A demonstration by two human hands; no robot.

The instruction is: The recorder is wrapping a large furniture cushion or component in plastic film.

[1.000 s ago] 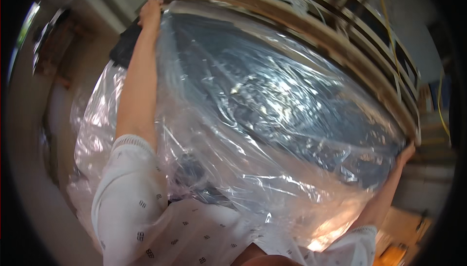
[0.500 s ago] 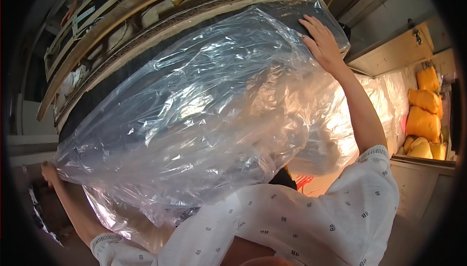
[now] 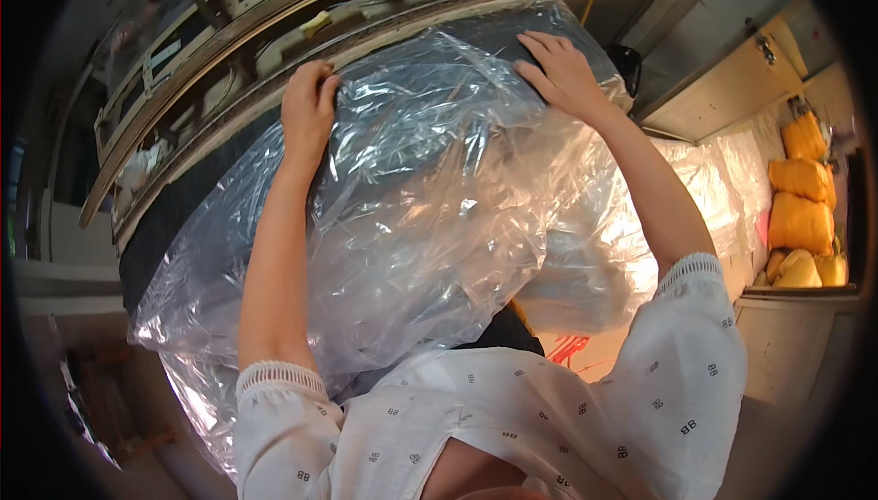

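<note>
A large sheet of clear, wrinkled plastic film (image 3: 412, 189) spreads over a dark surface (image 3: 178, 216) and drapes down toward me. At the far edge, my left hand (image 3: 309, 102) has its fingers curled at the film's border, thumb to the right; the fingertips are partly hidden. To its right, my right hand (image 3: 565, 75) rests on the film near the far right corner, fingers stretched out and apart. Creases in the film run between the two hands.
Behind the surface runs a long machine frame with rails (image 3: 174, 88); a small yellow block (image 3: 315, 24) lies on it. Yellow bundles (image 3: 800, 216) are stacked at the right, near a light wooden panel (image 3: 713, 88). More film (image 3: 732, 171) lies between them and me.
My left hand has moved from the near left corner up to the film's far edge. My right hand has shifted only slightly. The film's left end has drawn in a little.
</note>
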